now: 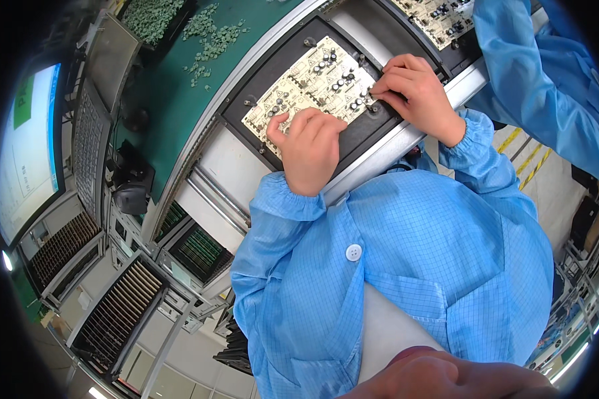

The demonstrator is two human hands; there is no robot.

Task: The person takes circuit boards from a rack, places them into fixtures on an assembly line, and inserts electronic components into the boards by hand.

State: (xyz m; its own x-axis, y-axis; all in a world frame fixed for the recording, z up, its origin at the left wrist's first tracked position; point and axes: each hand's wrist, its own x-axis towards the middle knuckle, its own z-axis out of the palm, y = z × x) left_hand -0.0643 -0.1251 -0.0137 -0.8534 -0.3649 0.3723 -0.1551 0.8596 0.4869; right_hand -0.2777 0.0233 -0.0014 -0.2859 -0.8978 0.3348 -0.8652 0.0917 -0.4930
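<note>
A cream printed circuit board (299,76), set with several black cylindrical capacitors, lies in a black carrier frame (283,56) on the metal conveyor. My left hand (309,149) is over the board's near left part, with its fingers curled down onto the components. One finger sticks out to the left, and the other fingertips are hidden, so what they hold, if anything, does not show. My right hand (419,98) reaches in from the right. Its thumb and forefinger pinch together at the board's right edge, beside the capacitors, on something too small to make out.
Another board (439,20) in a black carrier stands at the upper right, close to a co-worker's blue sleeve (512,56). Loose small green parts (213,40) lie on the green mat (173,100) beyond the rail. A keyboard (90,153), a monitor (33,146) and slotted racks (120,312) are at left.
</note>
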